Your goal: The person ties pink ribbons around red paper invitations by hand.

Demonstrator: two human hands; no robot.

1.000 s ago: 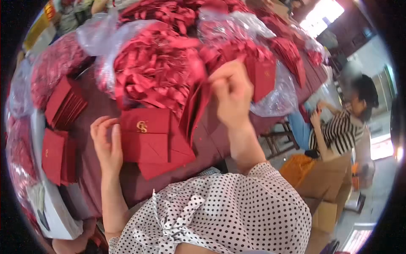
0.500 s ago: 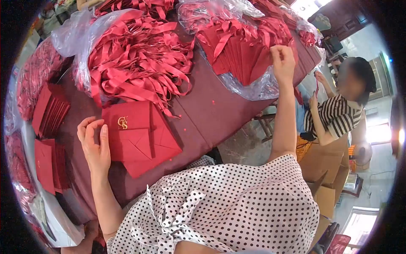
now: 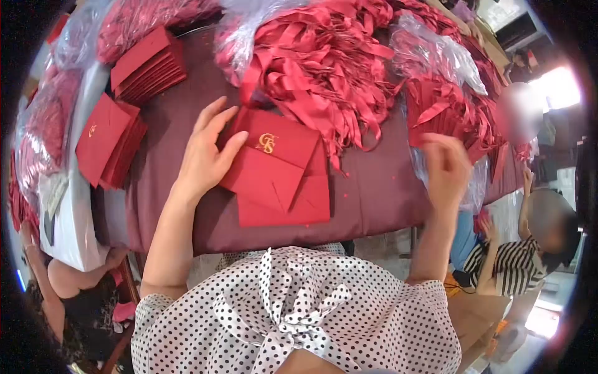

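My left hand (image 3: 208, 149) lies flat, fingers spread, on the left edge of a small stack of red envelopes (image 3: 277, 177); the top one bears a gold monogram. The stack sits on the maroon-covered table (image 3: 374, 196) right in front of me. My right hand (image 3: 445, 168) is blurred, raised just over the table's right part, next to a plastic bag of red envelopes with ribbons (image 3: 445, 103). Whether it holds anything is unclear.
A big heap of red ribbons (image 3: 317, 62) fills the table's back. Two stacks of red envelopes (image 3: 149, 65) (image 3: 109, 143) lie at the left. A person in a striped shirt (image 3: 507, 271) sits at the right by cardboard boxes (image 3: 476, 318); another person (image 3: 68, 287) is at lower left.
My right hand has drawn back from the far bag of envelopes toward me. My left hand moved from beside the stack onto its edge. The head view swung to the right.
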